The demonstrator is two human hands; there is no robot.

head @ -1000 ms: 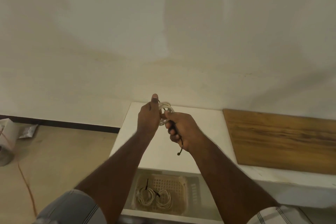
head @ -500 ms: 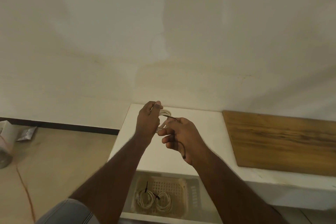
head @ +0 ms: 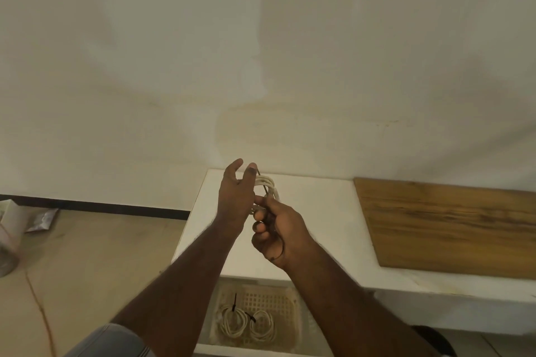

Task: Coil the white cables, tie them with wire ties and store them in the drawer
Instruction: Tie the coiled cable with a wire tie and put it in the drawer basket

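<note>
A coiled white cable (head: 268, 186) is held up above the white counter (head: 316, 209), between my two hands. My left hand (head: 235, 197) is beside the coil with its fingers spread; its thumb rests against the loops. My right hand (head: 275, 229) pinches the coil and a black wire tie (head: 264, 187) that crosses the loops, and the tie's tail runs down through the palm. Below, the open drawer (head: 304, 324) holds a beige basket (head: 287, 301) with two tied white coils (head: 246, 324) in it.
A wooden board (head: 452, 226) lies on the counter to the right. On the floor at the left are a white roll (head: 11, 229), a silver packet (head: 40, 220) and a thin orange cord (head: 40, 310). A plain wall rises behind the counter.
My left hand has loosened from a grip around the coil to spread fingers. My right hand has shifted down and now pinches the tie against the loops.
</note>
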